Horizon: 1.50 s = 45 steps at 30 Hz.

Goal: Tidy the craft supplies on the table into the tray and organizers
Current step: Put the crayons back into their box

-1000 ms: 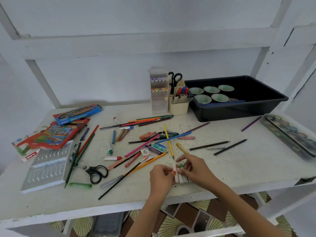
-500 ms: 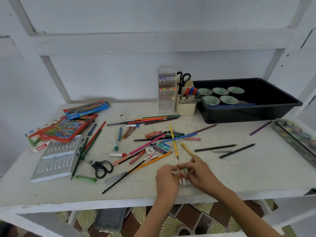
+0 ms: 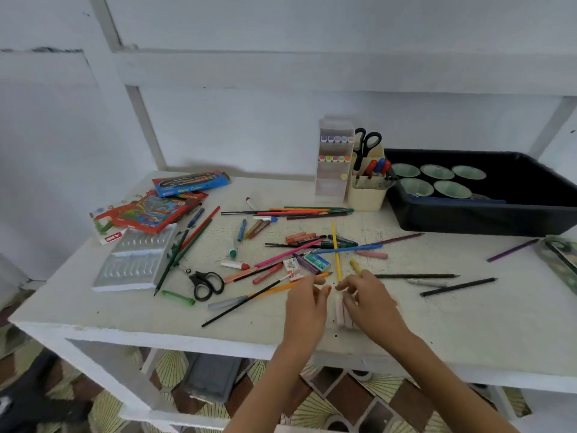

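Near the white table's front edge, my right hand grips a small bundle of white markers standing on the surface. My left hand is close beside the bundle with its fingers pointing up; motion blur hides whether it touches. Loose coloured pencils and pens lie scattered just beyond my hands. At the back stand a clear marker organizer, a cream pen cup with scissors and markers, and a black tray with green bowls.
Black scissors and a green cap lie left of my hands. Further left are a clear plastic insert, a red box and a blue watercolour box. Dark pencils and a paint set lie right.
The camera view has shifted left, so the table sits further right in the frame. Both hands stay at the marker bundle; my left hand now sits slightly apart from it.
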Tool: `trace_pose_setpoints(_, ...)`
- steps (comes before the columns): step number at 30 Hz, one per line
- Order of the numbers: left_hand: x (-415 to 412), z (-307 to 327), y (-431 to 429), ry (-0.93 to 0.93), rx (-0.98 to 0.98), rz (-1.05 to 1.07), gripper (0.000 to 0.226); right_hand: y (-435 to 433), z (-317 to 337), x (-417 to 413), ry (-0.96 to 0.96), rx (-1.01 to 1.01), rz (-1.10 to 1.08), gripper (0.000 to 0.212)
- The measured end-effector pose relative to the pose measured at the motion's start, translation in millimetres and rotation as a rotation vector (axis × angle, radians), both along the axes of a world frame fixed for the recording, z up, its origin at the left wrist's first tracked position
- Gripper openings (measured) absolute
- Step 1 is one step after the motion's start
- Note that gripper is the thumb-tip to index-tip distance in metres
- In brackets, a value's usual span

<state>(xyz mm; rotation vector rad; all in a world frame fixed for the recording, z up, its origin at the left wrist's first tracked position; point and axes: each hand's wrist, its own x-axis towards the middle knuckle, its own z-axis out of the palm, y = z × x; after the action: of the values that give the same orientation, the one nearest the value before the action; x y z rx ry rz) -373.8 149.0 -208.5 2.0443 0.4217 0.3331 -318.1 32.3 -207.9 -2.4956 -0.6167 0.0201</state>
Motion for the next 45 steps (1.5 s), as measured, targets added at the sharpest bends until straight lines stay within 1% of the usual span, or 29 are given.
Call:
trace_pose_setpoints(2, -4.2, 6.9, 16.7, -0.069, 0.019, 0.030, 0.008, 16.1, 5.8, 1.9, 0.008, 0.033, 0.050, 0.016)
trace_pose_setpoints(5, -10.4, 12.9, 53.1, -0.108, 0.084, 0.100, 0.009, 45.1, 12.2, 3.9, 0.029, 0.066, 0.163, 0.016)
trace_pose_setpoints(7, -13.4, 15.8, 84.4, -0.097, 0.128, 0.159, 0.008, 66.6, 14.9, 6.1, 0.061, 0.076, 0.218, 0.016)
trace_pose_setpoints(10, -11.8, 19.9, 133.1, -0.062, 0.182, 0.236, 0.010, 99.9, 18.0, 11.9, 0.109, 0.096, 0.233, 0.015)
trace_pose_setpoints(12, -7.1, 21.4, 161.9, -0.017, 0.247, 0.248, 0.013, 125.0, 18.9, 17.4, 0.131, 0.099, 0.240, 0.016)
trace_pose_setpoints(14, -1.1, 19.0, 181.9, 0.027, 0.313, 0.192, 0.017, 148.7, 18.8, 25.7, 0.142, 0.111, 0.218, 0.018)
trace_pose_setpoints(17, 6.1, 11.3, 198.6, 0.093, 0.402, -0.011, 0.021, 183.8, 22.0, 41.5, 0.151, 0.148, 0.176, 0.018)
trace_pose_setpoints(19, 8.8, 6.6, 202.9, 0.122, 0.456, -0.148, 0.023, 205.7, 23.7, 52.0, 0.191, 0.137, 0.173, 0.018)
trace_pose_setpoints(21, 11.2, 2.7, 205.6, 0.131, 0.485, -0.231, 0.023, 223.2, 19.6, 59.7, 0.266, 0.114, 0.144, 0.024)
trace_pose_setpoints(23, 13.2, -1.3, 208.3, 0.109, 0.502, -0.274, 0.021, 234.6, 11.3, 64.4, 0.309, 0.081, 0.092, 0.033)
trace_pose_setpoints(24, 14.3, -3.3, 209.7, 0.098, 0.515, -0.284, 0.019, 237.9, 8.5, 65.4, 0.310, 0.072, 0.070, 0.032)
trace_pose_setpoints(28, 18.6, -8.6, 217.2, 0.032, 0.557, -0.305, 0.020, 243.0, 5.1, 64.1, 0.290, 0.079, 0.045, 0.017)
trace_pose_setpoints(31, 21.4, -11.1, 226.0, 0.011, 0.582, -0.345, 0.019, 242.5, 3.8, 65.9, 0.287, 0.073, 0.041, 0.018)
trace_pose_setpoints(33, 22.9, -11.2, 231.6, -0.006, 0.555, -0.342, 0.017, 238.3, 4.4, 70.5, 0.303, 0.113, 0.017, 0.016)
trace_pose_setpoints(37, 27.5, -3.9, 234.1, -0.076, 0.385, -0.251, 0.016, 217.4, 14.1, 74.4, 0.379, 0.272, -0.080, 0.019)
trace_pose_setpoints(40, 27.2, 8.1, 221.1, -0.112, 0.180, -0.177, 0.027, 187.8, 21.1, 71.4, 0.497, 0.408, -0.091, 0.023)
trace_pose_setpoints(41, 26.9, 11.5, 216.1, -0.118, 0.137, -0.165, 0.029, 177.3, 22.5, 70.0, 0.511, 0.433, -0.096, 0.023)
trace_pose_setpoints(43, 27.1, 18.1, 199.9, -0.121, 0.089, -0.181, 0.030, 150.9, 25.0, 66.7, 0.485, 0.473, -0.108, 0.023)
trace_pose_setpoints(45, 27.2, 24.0, 179.6, -0.106, 0.000, -0.221, 0.029, 124.6, 28.4, 61.4, 0.494, 0.564, -0.127, 0.024)
